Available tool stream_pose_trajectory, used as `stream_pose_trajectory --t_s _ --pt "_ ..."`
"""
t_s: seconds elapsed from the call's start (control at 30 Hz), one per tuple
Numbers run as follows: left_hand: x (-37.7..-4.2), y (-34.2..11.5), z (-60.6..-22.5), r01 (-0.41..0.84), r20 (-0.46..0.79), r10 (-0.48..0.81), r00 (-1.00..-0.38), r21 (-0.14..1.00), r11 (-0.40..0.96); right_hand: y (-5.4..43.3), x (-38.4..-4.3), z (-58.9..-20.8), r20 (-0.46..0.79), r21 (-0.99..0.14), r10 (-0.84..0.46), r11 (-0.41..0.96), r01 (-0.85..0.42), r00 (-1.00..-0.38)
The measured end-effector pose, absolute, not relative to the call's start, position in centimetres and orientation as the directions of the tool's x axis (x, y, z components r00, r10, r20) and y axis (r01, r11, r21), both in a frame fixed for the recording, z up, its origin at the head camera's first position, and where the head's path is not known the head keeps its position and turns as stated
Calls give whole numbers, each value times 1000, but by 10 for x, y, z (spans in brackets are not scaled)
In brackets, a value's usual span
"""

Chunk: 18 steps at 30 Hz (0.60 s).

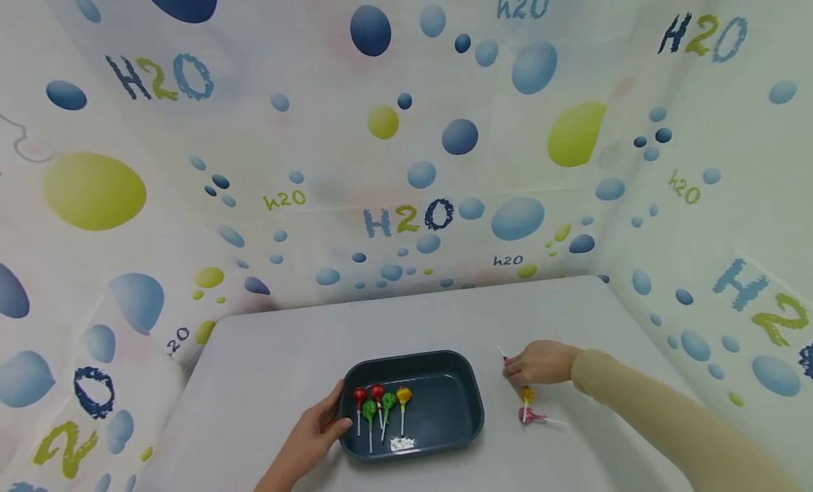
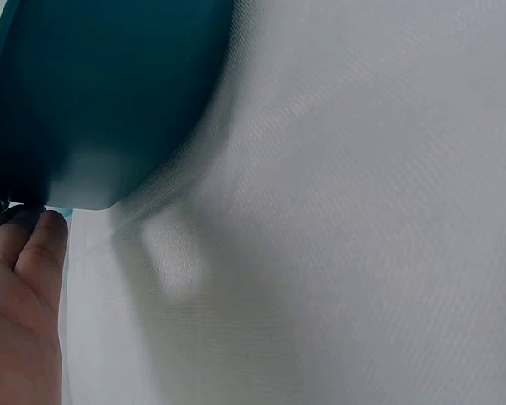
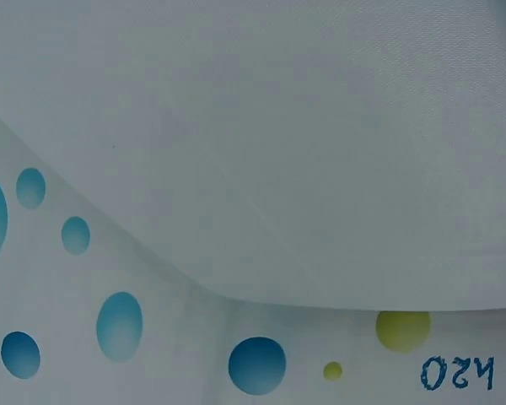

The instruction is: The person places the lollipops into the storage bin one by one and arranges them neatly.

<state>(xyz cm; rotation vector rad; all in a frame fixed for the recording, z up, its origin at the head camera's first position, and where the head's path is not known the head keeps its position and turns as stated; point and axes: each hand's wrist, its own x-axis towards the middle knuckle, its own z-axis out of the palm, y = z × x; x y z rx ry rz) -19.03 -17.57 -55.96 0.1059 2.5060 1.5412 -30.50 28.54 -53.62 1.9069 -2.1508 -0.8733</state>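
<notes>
A dark blue-grey tray (image 1: 444,411) lies on the white table, with several red, green and yellow lollipops (image 1: 388,402) in its left half. My left hand (image 1: 315,421) grips the tray's left end, thumb at the rim; in the left wrist view its fingers (image 2: 42,245) meet the tray's edge. Right of the tray, my right hand (image 1: 545,363) pinches a lollipop, whose white stick (image 1: 500,351) points away; the hand hides part of it. Just below that hand lie a yellow lollipop (image 1: 528,394) and a pinkish-red lollipop (image 1: 526,415), sticks crossing. The right wrist view shows no hand.
White tablecloth (image 1: 286,344) covers the table, whose far edge meets a wall sheet (image 1: 330,146) printed with bubbles and H2O lettering. Similar sheets stand at the left and right sides.
</notes>
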Motion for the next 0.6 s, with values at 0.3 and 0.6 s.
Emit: stream_pose_trajectory --t_s 0.3,0.6 --pt "-190 -177 -559 -25 -121 191 -974 896 443 288 -301 -536 -248 551 -935 80 -831 -255" --pt "-190 -177 -558 -29 -126 187 -974 893 448 285 -299 -526 80 128 -835 550 -825 -544"
